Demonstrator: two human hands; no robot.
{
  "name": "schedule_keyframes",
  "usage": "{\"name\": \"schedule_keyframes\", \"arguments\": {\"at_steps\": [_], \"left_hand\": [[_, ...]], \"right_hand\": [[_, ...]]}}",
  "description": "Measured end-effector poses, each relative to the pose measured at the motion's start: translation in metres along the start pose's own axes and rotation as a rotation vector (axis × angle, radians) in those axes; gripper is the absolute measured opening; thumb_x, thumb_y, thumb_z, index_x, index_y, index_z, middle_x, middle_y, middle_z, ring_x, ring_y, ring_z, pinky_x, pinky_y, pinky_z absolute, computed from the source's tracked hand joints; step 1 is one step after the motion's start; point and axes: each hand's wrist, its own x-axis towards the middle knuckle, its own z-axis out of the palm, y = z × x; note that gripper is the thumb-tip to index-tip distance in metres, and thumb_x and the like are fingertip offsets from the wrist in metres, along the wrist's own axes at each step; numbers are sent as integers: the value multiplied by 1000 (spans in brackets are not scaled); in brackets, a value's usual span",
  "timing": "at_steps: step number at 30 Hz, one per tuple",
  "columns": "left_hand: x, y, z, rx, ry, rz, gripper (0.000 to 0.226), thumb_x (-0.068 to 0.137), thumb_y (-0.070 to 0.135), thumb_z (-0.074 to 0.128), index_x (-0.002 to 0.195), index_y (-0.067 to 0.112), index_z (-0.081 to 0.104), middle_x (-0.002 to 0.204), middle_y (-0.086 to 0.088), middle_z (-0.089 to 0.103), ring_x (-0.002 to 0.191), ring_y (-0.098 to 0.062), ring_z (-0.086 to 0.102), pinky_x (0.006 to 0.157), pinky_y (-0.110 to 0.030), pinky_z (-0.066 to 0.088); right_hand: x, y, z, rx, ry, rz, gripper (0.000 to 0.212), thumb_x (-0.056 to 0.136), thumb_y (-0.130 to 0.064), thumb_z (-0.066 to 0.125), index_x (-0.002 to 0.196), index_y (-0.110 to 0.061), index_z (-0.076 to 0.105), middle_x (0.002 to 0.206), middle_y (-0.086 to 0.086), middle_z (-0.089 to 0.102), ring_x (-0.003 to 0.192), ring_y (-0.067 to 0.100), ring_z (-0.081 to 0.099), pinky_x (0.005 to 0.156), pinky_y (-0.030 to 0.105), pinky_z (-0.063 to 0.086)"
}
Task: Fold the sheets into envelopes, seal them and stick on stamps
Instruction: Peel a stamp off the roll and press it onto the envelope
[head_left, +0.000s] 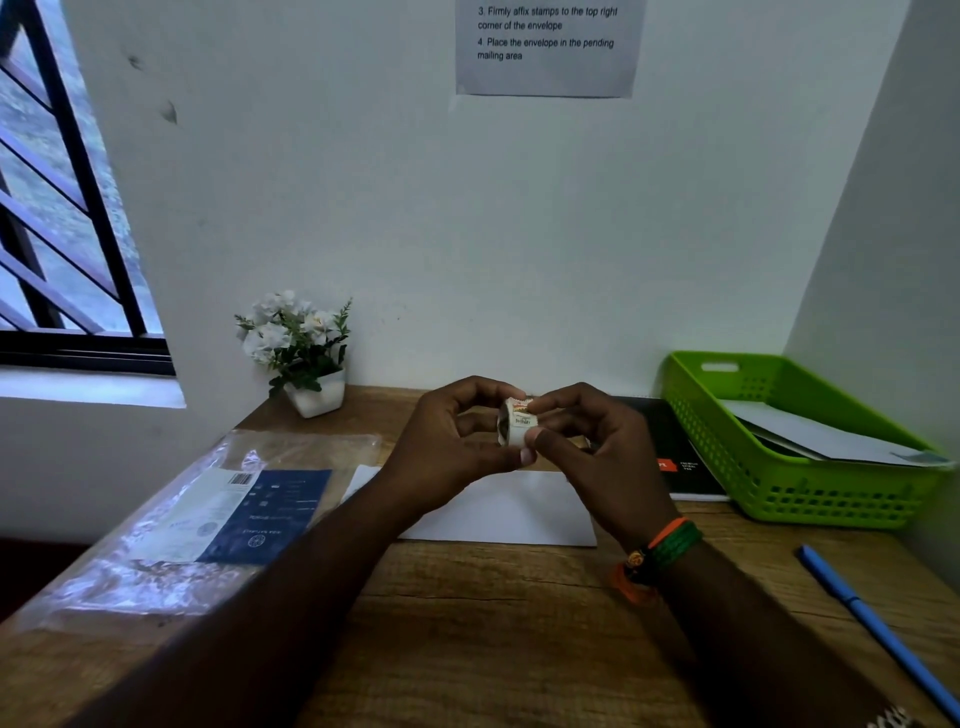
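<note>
A small roll of stamps (515, 422) is held up above the desk between both hands. My left hand (452, 452) pinches the roll from the left with thumb and fingers. My right hand (597, 452) grips its right side, thumb pressed against the roll's front. Below the hands a white envelope (498, 514) lies flat on the wooden desk (493, 623), partly hidden by my wrists.
A green plastic basket (779, 488) holding white envelopes stands at the right. A black notepad (680, 457) lies beside it. A blue pen (878, 629) rests at the right edge. A clear plastic packet (208, 514) lies left, a potted plant (301, 353) behind it.
</note>
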Motion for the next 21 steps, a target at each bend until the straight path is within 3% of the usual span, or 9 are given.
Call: {"name": "schedule_keyframes", "arguments": {"at_steps": [6, 12, 21], "left_hand": [[-1, 1, 1, 49, -1, -9, 51, 67, 11, 95, 111, 23, 73, 112, 2, 77, 101, -21, 75, 81, -40, 64], [-1, 1, 2, 32, 6, -32, 48, 69, 14, 95, 110, 27, 73, 109, 0, 78, 99, -22, 76, 84, -37, 63], [-1, 0, 1, 29, -2, -55, 47, 72, 12, 93, 114, 22, 73, 108, -2, 78, 98, -22, 77, 87, -45, 63]], "right_hand": [[2, 4, -2, -71, 51, -7, 8, 86, -8, 74, 89, -15, 75, 82, -2, 74, 80, 11, 70, 67, 21, 53], [5, 3, -5, -97, 77, 3, 7, 88, -11, 73, 88, -18, 76, 86, -3, 75, 82, 18, 69, 74, 38, 58], [5, 0, -10, -170, 38, -39, 17, 83, -2, 75, 89, -18, 76, 90, 2, 72, 78, 20, 67, 67, 33, 57]]}}
